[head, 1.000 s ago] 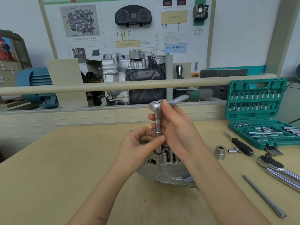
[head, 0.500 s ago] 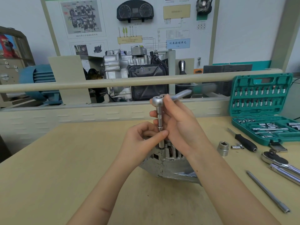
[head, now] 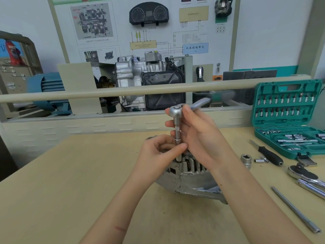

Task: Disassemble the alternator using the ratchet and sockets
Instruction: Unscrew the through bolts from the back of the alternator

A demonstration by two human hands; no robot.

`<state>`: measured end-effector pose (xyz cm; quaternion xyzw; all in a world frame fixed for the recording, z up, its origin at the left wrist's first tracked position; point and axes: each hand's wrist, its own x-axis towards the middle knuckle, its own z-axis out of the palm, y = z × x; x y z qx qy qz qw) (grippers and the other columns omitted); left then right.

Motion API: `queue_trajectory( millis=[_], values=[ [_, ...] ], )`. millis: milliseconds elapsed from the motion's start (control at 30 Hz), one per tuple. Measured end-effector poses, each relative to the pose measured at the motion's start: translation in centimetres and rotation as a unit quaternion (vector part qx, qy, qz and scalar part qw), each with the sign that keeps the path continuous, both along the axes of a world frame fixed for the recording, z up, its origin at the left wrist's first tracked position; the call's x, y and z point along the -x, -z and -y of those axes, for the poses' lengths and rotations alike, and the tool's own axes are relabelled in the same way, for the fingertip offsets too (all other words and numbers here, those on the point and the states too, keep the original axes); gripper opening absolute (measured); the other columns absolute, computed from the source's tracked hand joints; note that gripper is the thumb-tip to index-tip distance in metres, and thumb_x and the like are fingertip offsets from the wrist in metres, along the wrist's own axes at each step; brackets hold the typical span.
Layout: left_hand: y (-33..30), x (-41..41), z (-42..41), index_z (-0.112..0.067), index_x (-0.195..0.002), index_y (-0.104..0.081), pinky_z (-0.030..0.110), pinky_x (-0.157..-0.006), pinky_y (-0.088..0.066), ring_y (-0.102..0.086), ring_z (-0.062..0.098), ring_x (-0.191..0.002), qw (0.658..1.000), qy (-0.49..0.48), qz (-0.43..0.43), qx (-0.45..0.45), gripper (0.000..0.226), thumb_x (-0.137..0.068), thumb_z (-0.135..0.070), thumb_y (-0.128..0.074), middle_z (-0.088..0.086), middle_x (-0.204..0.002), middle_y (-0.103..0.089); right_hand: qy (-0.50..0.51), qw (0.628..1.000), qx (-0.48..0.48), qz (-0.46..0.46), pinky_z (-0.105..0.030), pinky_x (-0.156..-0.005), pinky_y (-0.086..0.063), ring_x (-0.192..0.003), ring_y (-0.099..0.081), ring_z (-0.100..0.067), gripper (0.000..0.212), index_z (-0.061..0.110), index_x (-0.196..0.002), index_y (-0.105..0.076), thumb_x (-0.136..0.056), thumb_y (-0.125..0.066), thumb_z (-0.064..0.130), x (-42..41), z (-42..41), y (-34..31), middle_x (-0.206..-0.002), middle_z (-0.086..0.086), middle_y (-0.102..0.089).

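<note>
The silver alternator stands on the wooden table in front of me. A small ratchet with a green handle sits on a vertical extension bar whose socket end goes down onto the alternator's top. My left hand pinches the lower part of the extension between thumb and fingers. My right hand curls around the extension just under the ratchet head, thumb against the head. The bolt under the socket is hidden.
An open green socket case stands at the right. Near it lie a large socket, small sockets, a black-handled driver, a bigger ratchet and a long extension rod. A beige rail crosses behind.
The ratchet's green handle has swung a little and is blurred. Both hands keep their hold on the extension; the view has shifted slightly.
</note>
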<state>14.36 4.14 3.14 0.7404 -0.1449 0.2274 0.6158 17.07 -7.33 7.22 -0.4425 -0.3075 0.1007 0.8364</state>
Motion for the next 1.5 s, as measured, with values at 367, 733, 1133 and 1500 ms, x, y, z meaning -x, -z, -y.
queue_trajectory(
  millis=[367, 733, 1133, 1500],
  values=[
    [-0.1, -0.2, 0.0, -0.016, -0.058, -0.057, 0.012, -0.054, -0.044, -0.053, 0.000, -0.050, 0.999, -0.015, 0.019, -0.022, 0.022, -0.073, -0.009, -0.072, -0.010, -0.047, -0.058, -0.008, 0.998, -0.050, -0.034, -0.021, -0.051, -0.049, -0.060, -0.064, -0.011, 0.023, 0.014, -0.087, -0.052, -0.067, -0.059, 0.024, 0.0, -0.3, 0.1, -0.078, -0.001, -0.066],
    [0.0, -0.1, 0.1, -0.012, -0.066, -0.062, 0.012, -0.058, -0.046, -0.060, -0.002, -0.057, 0.998, -0.024, 0.026, -0.045, 0.015, -0.075, -0.007, -0.072, -0.012, -0.053, -0.063, -0.004, 0.999, -0.034, -0.034, -0.020, -0.051, -0.048, -0.058, -0.061, -0.005, 0.032, 0.011, -0.091, -0.053, -0.067, -0.058, 0.031, -0.2, -0.2, 0.1, -0.075, 0.004, -0.069],
    [-0.2, 0.1, -0.1, -0.009, -0.072, -0.066, 0.018, -0.062, -0.047, -0.060, 0.004, -0.060, 0.999, -0.003, 0.014, -0.047, 0.008, -0.079, -0.005, -0.068, -0.004, -0.060, -0.066, -0.016, 0.999, -0.006, -0.027, -0.019, -0.055, -0.050, -0.066, -0.064, -0.005, 0.030, 0.012, -0.088, -0.058, -0.068, -0.055, 0.035, -0.2, -0.1, 0.0, -0.079, 0.005, -0.071],
    [-0.4, 0.3, -0.3, -0.018, -0.075, -0.069, 0.019, -0.064, -0.051, -0.062, 0.007, -0.066, 1.000, 0.021, -0.013, -0.018, 0.014, -0.080, -0.005, -0.066, -0.004, -0.066, -0.070, -0.001, 0.999, -0.010, -0.032, -0.019, -0.056, -0.051, -0.064, -0.065, -0.006, 0.033, 0.012, -0.089, -0.062, -0.071, -0.051, 0.037, -0.2, -0.3, 0.1, -0.081, 0.005, -0.072]
  ],
)
